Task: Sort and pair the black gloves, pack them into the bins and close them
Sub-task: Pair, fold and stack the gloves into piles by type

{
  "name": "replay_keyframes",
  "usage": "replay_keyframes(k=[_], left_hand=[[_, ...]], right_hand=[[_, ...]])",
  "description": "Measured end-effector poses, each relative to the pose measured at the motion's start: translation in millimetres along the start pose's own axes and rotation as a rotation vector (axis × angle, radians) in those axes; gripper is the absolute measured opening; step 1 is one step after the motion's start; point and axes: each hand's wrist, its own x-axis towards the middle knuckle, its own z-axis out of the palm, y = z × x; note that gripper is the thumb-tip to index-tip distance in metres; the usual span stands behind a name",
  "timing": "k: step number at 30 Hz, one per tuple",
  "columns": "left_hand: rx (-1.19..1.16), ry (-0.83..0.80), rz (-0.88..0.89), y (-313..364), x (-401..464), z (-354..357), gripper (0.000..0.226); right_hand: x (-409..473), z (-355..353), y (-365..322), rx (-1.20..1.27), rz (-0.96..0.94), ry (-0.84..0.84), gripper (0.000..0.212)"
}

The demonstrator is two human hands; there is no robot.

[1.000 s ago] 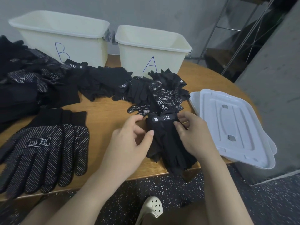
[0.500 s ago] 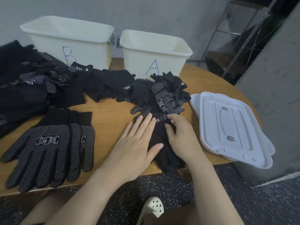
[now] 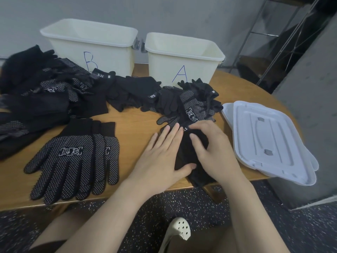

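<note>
Both hands work on a plain black glove pair (image 3: 187, 154) lying on the worktop (image 3: 135, 123) at about 5 o'clock from its middle, close to the near edge. The left hand (image 3: 160, 157) lies flat on the pair's left side, its fingers (image 3: 169, 132) straight and close together, the thumb stretched across the lower cloth. The right hand (image 3: 211, 148) rests on top from the right with its fingers bent onto the fabric; whether they pinch it or only press I cannot tell. The lower end of the pair reaches the worktop's near edge, so a careless slide towards 6 o'clock could tip it onto the floor. Its cuff end lies against the dotted gloves (image 3: 195, 108) heaped at 12 o'clock from the hands, so a lift might snag one of those and carry a stray into the wrong bin. Bin A (image 3: 184, 57) and bin B (image 3: 91, 44) stand open at the far side, at roughly 12 and 10 o'clock; the two kinds could be mixed if the letters are not heeded, though which kind belongs where is not shown. A dotted pair (image 3: 73, 157) lies flat at 9 o'clock from the hands, well apart. The lids (image 3: 269, 141) sit stacked at 3 o'clock, overhanging the worktop's rim, and a nudge from the right forearm could send them off.
</note>
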Motion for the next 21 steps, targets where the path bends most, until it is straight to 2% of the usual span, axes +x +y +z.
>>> replay_keyframes(k=[5, 12, 18, 21], left_hand=[[0.005, -0.005, -0.004, -1, 0, 0, 0.097], [0.014, -0.010, 0.017, -2, -5, -5, 0.081], [0.001, 0.016, 0.030, -8, -18, -8, 0.067], [-0.022, 0.049, 0.007, -5, -21, -10, 0.067]], right_hand=[[-9, 5, 11, -0.010, 0.056, -0.283, 0.048], [-10, 8, 20, -0.156, 0.070, -0.413, 0.059], [-8, 7, 17, -0.135, 0.075, -0.389, 0.058], [-4, -1, 13, -0.048, 0.093, -0.201, 0.046]])
